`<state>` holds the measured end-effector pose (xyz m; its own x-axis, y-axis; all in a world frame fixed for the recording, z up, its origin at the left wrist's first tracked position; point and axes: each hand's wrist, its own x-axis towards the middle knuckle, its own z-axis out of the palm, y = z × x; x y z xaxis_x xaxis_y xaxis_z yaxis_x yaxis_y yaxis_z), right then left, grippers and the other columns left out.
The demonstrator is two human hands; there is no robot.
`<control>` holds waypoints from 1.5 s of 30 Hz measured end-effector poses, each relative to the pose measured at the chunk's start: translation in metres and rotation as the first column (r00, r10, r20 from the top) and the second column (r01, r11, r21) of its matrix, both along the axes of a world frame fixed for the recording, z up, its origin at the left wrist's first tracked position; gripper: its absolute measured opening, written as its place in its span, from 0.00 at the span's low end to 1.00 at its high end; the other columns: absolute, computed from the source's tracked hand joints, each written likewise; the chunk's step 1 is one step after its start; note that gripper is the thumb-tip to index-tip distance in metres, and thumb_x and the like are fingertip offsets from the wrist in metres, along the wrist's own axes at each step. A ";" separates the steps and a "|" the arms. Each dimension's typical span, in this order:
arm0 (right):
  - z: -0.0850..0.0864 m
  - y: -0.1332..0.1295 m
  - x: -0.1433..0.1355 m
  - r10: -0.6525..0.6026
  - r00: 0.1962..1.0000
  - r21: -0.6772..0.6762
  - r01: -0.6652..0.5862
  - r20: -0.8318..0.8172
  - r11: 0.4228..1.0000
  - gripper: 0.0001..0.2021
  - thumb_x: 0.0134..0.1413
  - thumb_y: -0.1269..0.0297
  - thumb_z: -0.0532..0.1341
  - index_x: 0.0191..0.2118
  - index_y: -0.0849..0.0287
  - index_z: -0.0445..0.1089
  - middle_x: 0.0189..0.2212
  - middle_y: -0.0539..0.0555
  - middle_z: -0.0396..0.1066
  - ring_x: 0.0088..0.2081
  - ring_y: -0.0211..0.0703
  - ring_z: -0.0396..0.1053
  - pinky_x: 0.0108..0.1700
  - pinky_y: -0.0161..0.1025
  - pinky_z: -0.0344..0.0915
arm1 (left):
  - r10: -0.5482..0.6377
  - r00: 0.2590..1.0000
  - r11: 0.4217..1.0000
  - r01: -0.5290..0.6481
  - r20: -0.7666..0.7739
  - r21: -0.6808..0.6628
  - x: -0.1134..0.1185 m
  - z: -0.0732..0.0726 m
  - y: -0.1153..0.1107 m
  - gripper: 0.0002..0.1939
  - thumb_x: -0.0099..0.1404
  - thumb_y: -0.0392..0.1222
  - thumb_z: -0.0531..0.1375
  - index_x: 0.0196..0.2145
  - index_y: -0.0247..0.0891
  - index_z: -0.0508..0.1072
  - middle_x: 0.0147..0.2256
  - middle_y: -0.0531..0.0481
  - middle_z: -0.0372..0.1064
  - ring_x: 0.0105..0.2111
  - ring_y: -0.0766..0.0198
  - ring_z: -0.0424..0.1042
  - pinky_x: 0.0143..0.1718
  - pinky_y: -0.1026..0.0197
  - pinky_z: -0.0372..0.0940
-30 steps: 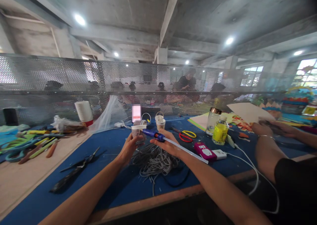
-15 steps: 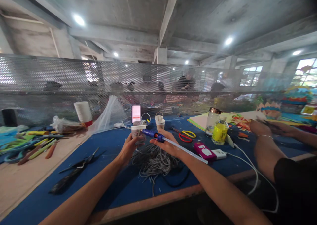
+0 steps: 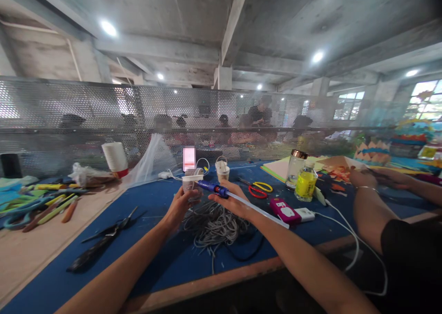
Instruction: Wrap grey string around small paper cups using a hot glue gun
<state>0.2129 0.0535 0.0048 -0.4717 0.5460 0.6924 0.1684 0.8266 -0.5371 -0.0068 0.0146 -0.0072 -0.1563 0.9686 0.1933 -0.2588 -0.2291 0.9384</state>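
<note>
A small paper cup (image 3: 189, 183) with a white rim is gripped by my left hand (image 3: 180, 204), fingers around its side. My right hand (image 3: 232, 200) is closed around a blue hot glue gun (image 3: 213, 188), and a long translucent glue stick (image 3: 258, 210) runs out of its back over my wrist. The gun's nozzle points left and meets the cup's side near the rim; whether it touches I cannot tell. Below both hands lies a tangled heap of grey cord (image 3: 221, 226). Just behind the gun stands a second small cup (image 3: 222, 170) with a thin looped handle.
Pliers (image 3: 107, 235) lie at left, near pens and scissors (image 3: 44, 203) and stacked paper cups (image 3: 115, 159). Red-yellow scissors (image 3: 258, 189), a glass jar (image 3: 295, 169), a yellow-labelled bottle (image 3: 305, 185) and a magenta power bank (image 3: 285, 211) with cable are at right. A co-worker's hands (image 3: 366, 178) work beside coloured paper.
My hands, the cup and the glue gun hold nearly the same pose. The co-worker's hands at right have shifted slightly, with a brown sheet showing more clearly behind them.
</note>
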 end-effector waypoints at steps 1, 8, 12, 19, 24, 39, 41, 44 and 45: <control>0.000 0.000 0.000 0.002 1.000 0.000 -0.002 0.003 1.000 0.23 0.63 0.42 0.64 0.29 0.56 0.65 0.30 0.48 0.62 0.32 0.39 0.63 0.38 0.36 0.61 | 0.002 1.000 1.000 -0.002 0.003 -0.002 0.000 0.000 0.000 0.24 0.51 0.47 0.74 0.45 0.38 0.78 0.40 0.45 0.79 0.41 0.53 0.78 0.44 0.53 0.70; -0.001 0.001 0.000 -0.001 1.000 -0.016 0.001 -0.004 1.000 0.23 0.62 0.42 0.65 0.28 0.56 0.66 0.30 0.48 0.63 0.33 0.38 0.64 0.38 0.35 0.63 | -0.001 1.000 1.000 0.002 0.014 -0.015 0.001 0.001 -0.001 0.23 0.53 0.45 0.72 0.46 0.39 0.77 0.41 0.46 0.79 0.41 0.54 0.78 0.43 0.54 0.71; -0.003 0.003 0.001 0.007 1.000 -0.023 -0.007 0.000 1.000 0.23 0.62 0.42 0.65 0.29 0.57 0.66 0.31 0.48 0.63 0.33 0.38 0.64 0.38 0.35 0.63 | -0.001 1.000 1.000 0.001 0.006 -0.012 0.002 0.002 -0.001 0.23 0.53 0.46 0.72 0.46 0.39 0.77 0.41 0.46 0.79 0.41 0.55 0.77 0.43 0.55 0.70; -0.007 0.008 0.000 0.040 0.998 -0.014 -0.041 -0.049 0.999 0.21 0.62 0.46 0.67 0.29 0.57 0.67 0.30 0.47 0.62 0.33 0.38 0.64 0.36 0.34 0.61 | 0.003 1.000 1.000 -0.003 0.006 -0.022 0.002 0.004 -0.001 0.23 0.51 0.46 0.72 0.45 0.38 0.77 0.40 0.45 0.79 0.40 0.54 0.78 0.43 0.54 0.70; -0.004 0.006 0.001 0.010 0.999 0.013 -0.010 -0.032 1.000 0.20 0.63 0.47 0.67 0.29 0.57 0.67 0.30 0.47 0.62 0.32 0.37 0.63 0.36 0.35 0.60 | -0.001 1.000 1.000 0.001 0.018 -0.024 0.002 0.003 -0.001 0.24 0.51 0.46 0.72 0.46 0.38 0.77 0.40 0.45 0.79 0.41 0.54 0.77 0.43 0.53 0.71; -0.006 0.008 0.001 0.024 0.997 -0.013 -0.025 -0.076 1.000 0.20 0.61 0.49 0.68 0.27 0.57 0.65 0.29 0.47 0.61 0.32 0.38 0.63 0.36 0.35 0.62 | -0.015 0.999 1.000 0.016 0.046 -0.021 -0.002 -0.002 0.003 0.25 0.53 0.46 0.72 0.48 0.38 0.77 0.43 0.44 0.79 0.42 0.54 0.77 0.43 0.54 0.70; -0.006 0.008 0.001 0.026 0.997 -0.014 -0.027 -0.073 1.000 0.20 0.61 0.49 0.68 0.27 0.57 0.65 0.29 0.47 0.61 0.32 0.38 0.63 0.35 0.35 0.62 | -0.019 0.999 0.999 0.020 0.048 -0.024 -0.002 -0.003 0.004 0.26 0.53 0.47 0.72 0.49 0.37 0.77 0.43 0.44 0.79 0.42 0.54 0.78 0.43 0.54 0.70; -0.006 0.008 0.001 0.025 0.998 -0.016 -0.026 -0.065 1.000 0.20 0.61 0.49 0.68 0.28 0.57 0.65 0.29 0.47 0.61 0.31 0.38 0.64 0.35 0.35 0.62 | -0.010 0.998 0.999 0.012 0.056 -0.032 -0.002 -0.002 0.004 0.27 0.52 0.46 0.72 0.49 0.37 0.77 0.43 0.44 0.79 0.41 0.53 0.77 0.43 0.53 0.71; -0.006 0.008 0.001 0.023 0.998 -0.020 -0.024 -0.063 1.000 0.20 0.61 0.48 0.68 0.28 0.57 0.65 0.29 0.47 0.61 0.31 0.38 0.64 0.35 0.35 0.62 | -0.005 0.998 0.999 0.007 0.057 -0.033 -0.001 -0.001 0.003 0.27 0.51 0.46 0.72 0.48 0.36 0.77 0.43 0.44 0.79 0.41 0.53 0.77 0.43 0.53 0.71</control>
